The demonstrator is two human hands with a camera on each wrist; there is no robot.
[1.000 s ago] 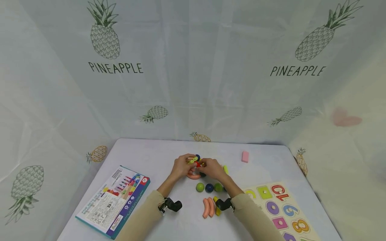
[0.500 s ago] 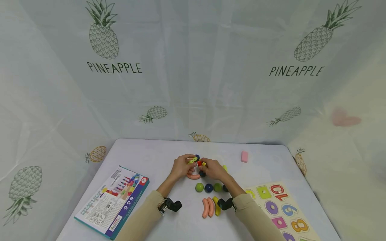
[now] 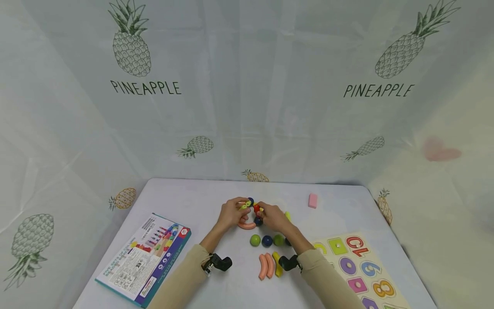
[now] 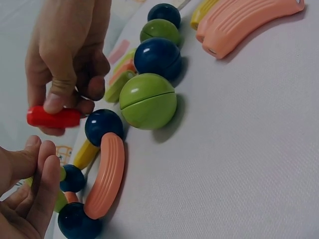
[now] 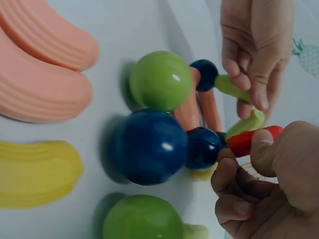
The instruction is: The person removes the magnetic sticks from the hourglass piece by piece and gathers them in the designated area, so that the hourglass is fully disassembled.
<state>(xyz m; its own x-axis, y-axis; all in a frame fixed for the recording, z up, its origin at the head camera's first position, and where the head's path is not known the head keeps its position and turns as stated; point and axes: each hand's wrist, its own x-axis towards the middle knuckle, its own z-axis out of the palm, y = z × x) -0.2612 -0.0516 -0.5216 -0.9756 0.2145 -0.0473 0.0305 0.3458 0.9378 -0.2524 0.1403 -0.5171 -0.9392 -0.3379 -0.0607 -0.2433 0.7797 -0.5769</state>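
My right hand [image 5: 269, 184] pinches a short red rod [image 5: 249, 142] between thumb and fingers, lifted above the table. Across from it, my left hand [image 3: 231, 214] pinches a light green rod [image 5: 232, 88] whose end sits against a blue ball [image 5: 204, 74]. A second light green rod [image 5: 246, 123] slants up near the red rod, close to another blue ball [image 5: 202, 148]. Below both hands, a curved orange piece [image 4: 107, 177] bridges two blue balls, part of a ring-shaped assembly. A yellow piece [image 4: 86, 154] shows behind it, and the left palm hides some of the assembly.
Green and blue balls [image 3: 267, 241] stand in a row nearer the body. Two loose curved orange pieces [image 3: 263, 267] and a yellow one [image 3: 277, 264] lie in front. A box [image 3: 144, 257] lies left, a number board [image 3: 356, 270] right, a pink block [image 3: 313, 201] behind.
The right hand has drawn slightly away from the left fingers, carrying the red rod, and more of the rod now shows. The left hand keeps its place on the green rod.
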